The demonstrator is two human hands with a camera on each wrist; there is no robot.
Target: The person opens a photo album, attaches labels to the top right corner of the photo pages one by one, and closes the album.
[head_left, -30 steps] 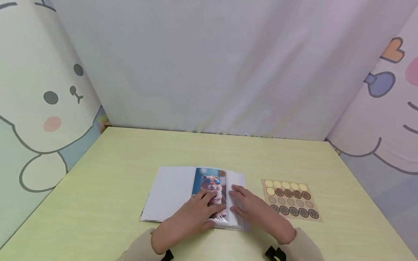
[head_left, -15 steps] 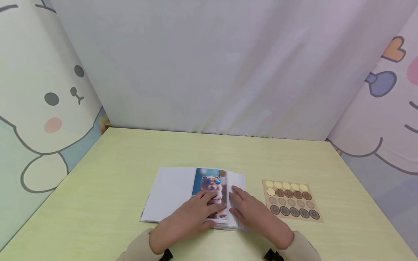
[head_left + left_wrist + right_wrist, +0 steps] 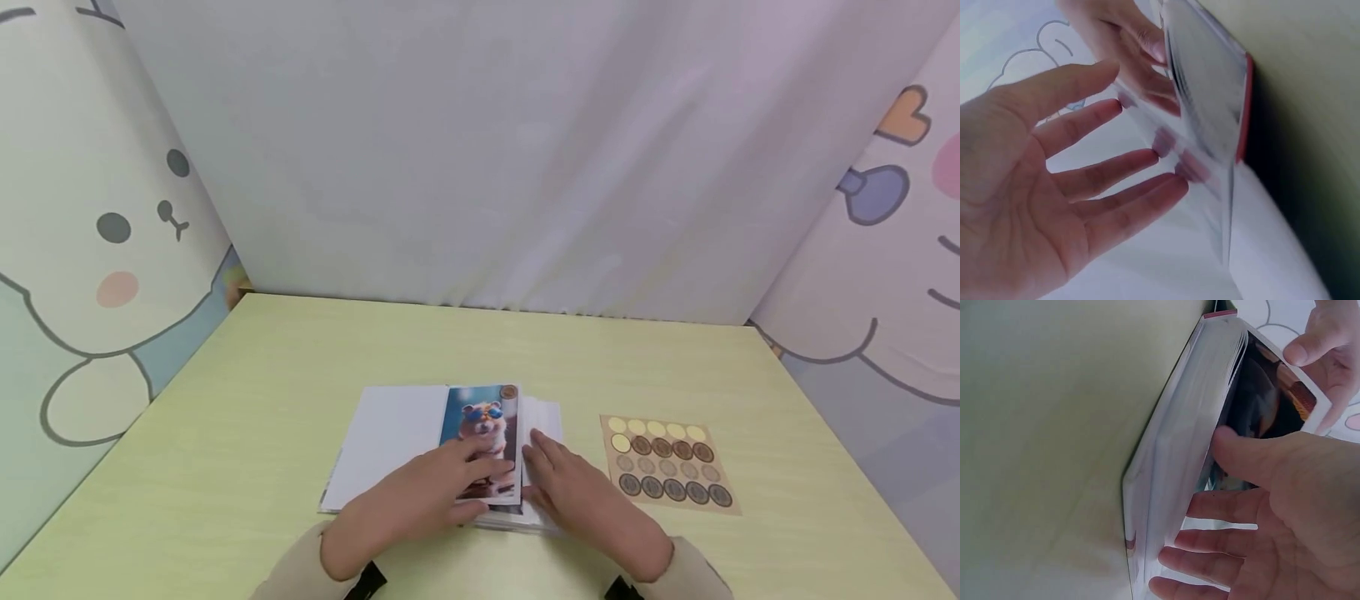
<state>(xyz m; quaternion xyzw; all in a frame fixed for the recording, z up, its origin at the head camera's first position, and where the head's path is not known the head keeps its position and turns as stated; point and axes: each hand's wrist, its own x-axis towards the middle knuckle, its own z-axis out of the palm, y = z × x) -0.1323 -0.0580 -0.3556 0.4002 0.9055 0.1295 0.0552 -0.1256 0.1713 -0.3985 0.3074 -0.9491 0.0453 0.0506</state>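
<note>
A photo album [image 3: 397,433] lies open on the table, its white inner cover on the left. A page with a picture of a hamster in blue sunglasses [image 3: 480,418] stands slightly raised from the stack, with a round brown coin sticker [image 3: 509,392] in its top right corner. My left hand [image 3: 423,487] lies over this page; its extended fingers [image 3: 1129,219] touch the clear sleeve in the left wrist view. My right hand [image 3: 585,496] rests at the right edge of the stack. In the right wrist view its thumb [image 3: 1241,453] lies beside another dark picture under the raised page.
Right of the album lies a brown sheet of round coin stickers [image 3: 667,467] in rows, several of its spots pale yellow. The pale table [image 3: 262,392] meets a grey curtain [image 3: 487,150] at the back. Cartoon-printed cloths hang at both sides.
The hamster page has lifted and shifted slightly left, baring a strip of the picture below it. My left hand has moved a little left with it. The right hand has barely moved.
</note>
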